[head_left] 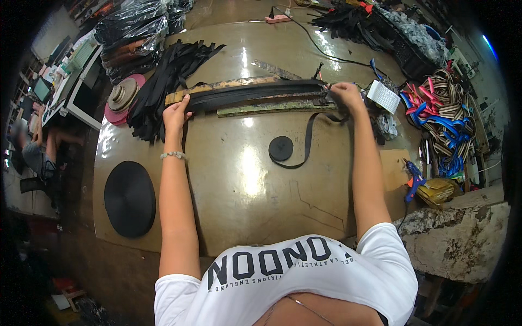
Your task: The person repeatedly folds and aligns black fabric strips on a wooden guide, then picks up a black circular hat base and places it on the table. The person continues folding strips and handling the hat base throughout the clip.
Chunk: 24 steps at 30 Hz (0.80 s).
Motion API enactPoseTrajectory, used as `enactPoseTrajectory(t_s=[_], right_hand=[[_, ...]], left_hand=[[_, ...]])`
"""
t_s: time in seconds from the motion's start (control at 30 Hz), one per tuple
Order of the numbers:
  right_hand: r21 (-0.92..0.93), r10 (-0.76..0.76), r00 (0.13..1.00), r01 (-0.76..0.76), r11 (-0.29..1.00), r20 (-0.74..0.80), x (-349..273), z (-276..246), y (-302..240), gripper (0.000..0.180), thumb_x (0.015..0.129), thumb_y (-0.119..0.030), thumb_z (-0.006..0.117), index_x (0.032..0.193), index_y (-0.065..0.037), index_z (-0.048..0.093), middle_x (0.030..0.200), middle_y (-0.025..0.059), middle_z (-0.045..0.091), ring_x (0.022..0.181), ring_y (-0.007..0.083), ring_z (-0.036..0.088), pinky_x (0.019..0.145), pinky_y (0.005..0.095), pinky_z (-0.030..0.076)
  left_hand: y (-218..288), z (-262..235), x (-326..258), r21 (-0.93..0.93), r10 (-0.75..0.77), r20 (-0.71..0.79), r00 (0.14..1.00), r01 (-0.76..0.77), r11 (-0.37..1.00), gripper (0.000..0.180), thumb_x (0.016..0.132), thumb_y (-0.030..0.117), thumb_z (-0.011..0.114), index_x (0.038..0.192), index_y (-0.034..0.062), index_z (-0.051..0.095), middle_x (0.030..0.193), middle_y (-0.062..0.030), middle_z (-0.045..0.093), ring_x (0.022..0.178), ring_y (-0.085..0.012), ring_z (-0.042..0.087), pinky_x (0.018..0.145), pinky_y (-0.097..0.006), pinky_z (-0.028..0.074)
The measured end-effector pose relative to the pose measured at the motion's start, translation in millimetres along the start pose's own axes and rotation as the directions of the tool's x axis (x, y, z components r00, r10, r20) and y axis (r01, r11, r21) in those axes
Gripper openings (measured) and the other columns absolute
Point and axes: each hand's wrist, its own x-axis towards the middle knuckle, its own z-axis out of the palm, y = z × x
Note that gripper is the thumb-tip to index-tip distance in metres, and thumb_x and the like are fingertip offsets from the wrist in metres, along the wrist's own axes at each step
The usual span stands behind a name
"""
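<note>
Long black webbing straps (255, 93) lie stacked along a worn wooden board (175, 98) across the table. At the board's left end my left hand (176, 113) is closed on the straps, thumb pressed near their edge. My right hand (346, 94) pinches at the straps' right end; its fingertips are partly hidden there. A small roll of black webbing (281, 148) lies mid-table, its loose tail curving up towards my right wrist. Below the board rests a greenish metal-edged strip (261, 110). A thick bundle of cut black straps (163, 81) fans out left of my left hand.
A large black webbing coil (130, 199) lies at left, near a pink-rimmed spool (124, 98). At right are a blue glue gun (415, 180), white paper (383, 96) and a heap of coloured straps (446, 119). A cable (326, 55) crosses the back. Another person (35, 144) sits far left.
</note>
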Motion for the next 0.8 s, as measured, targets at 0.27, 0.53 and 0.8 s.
enactPoseTrajectory(t_s=[0.27,0.53,0.8], right_hand=[[-0.041,-0.253,0.967,0.252,0.967,-0.018,12.7,4.1,37.3,0.026,0.074,-0.024,0.069,0.08,0.001,0.064,0.066,0.0028,0.06,0.061,0.0082,0.049,0.055,0.0242,0.039],[-0.331,-0.371,0.914,0.303,0.894,-0.164,-35.4,17.7,-100.5,0.026,0.079,-0.029,0.06,0.087,-0.004,0.065,0.074,0.0108,0.064,0.069,0.0205,0.061,0.061,0.0329,0.046],[0.323,-0.317,0.746,0.145,0.935,0.586,-41.5,239.3,-201.2,0.024,0.083,-0.026,0.061,0.091,-0.003,0.062,0.072,-0.0008,0.061,0.055,0.0055,0.05,0.047,0.0193,0.039]], left_hand=[[-7.9,-0.6,6.6,-0.047,0.055,0.001,0.998,-0.055,0.997,0.035,0.077,0.027,0.068,0.082,-0.0071,0.063,0.066,-0.0027,0.057,0.049,-0.005,0.048,0.048,-0.018,0.046],[-20.1,-5.0,12.3,-0.033,0.189,0.058,0.98,-0.188,0.982,0.035,0.08,0.03,0.064,0.077,-0.0052,0.063,0.062,-0.0029,0.057,0.048,-0.0095,0.055,0.045,-0.02,0.042],[-21.0,-14.6,-3.0,0.021,0.257,0.163,0.952,-0.264,0.964,0.022,0.085,0.023,0.058,0.083,0.0007,0.058,0.07,-0.0022,0.059,0.052,-0.0062,0.05,0.05,-0.02,0.043]])
